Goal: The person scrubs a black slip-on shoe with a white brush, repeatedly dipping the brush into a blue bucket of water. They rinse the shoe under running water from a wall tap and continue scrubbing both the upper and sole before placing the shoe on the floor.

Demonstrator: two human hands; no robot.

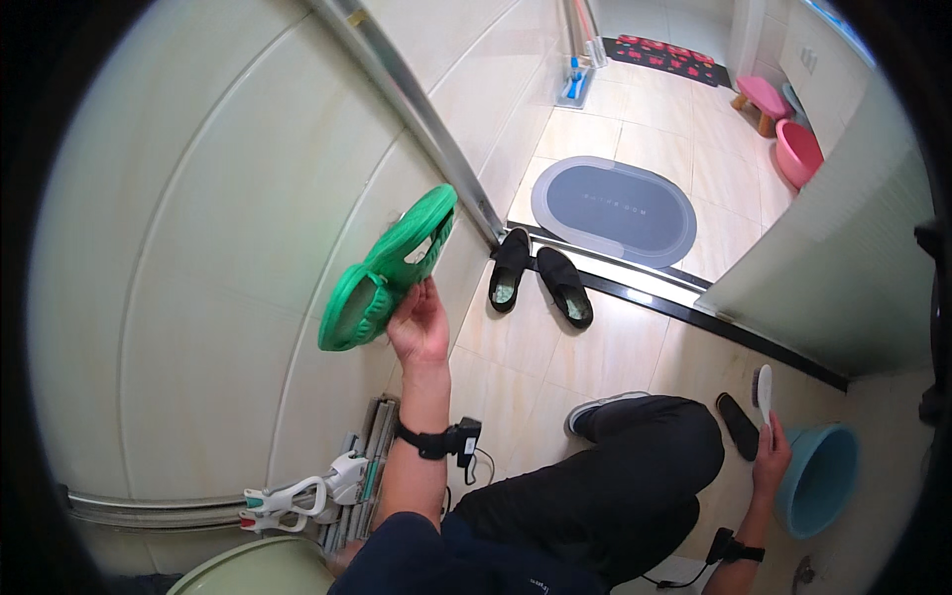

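My left hand (pixel 421 321) holds a green plastic slipper (pixel 387 275) up against the tiled wall at the left, its sole side turned partly out of sight. At the lower right, my right hand (pixel 772 454) grips the handle of a white scrub brush (pixel 765 394) with grey bristles, raised upright. Beside that hand a dark shoe or insole (pixel 738 425) lies on the floor, and a blue plastic basin (pixel 822 480) is just to the right of it. A pair of black slip-on shoes (pixel 539 279) rests at the door threshold.
Beyond the threshold (pixel 647 294) lies a grey oval bath mat (pixel 617 210). A frosted glass door (pixel 833 282) stands at the right, near a pink basin (pixel 799 154) and a pink stool (pixel 764 97). Mops (pixel 346 480) and a pale green tub (pixel 253 569) are at the lower left.
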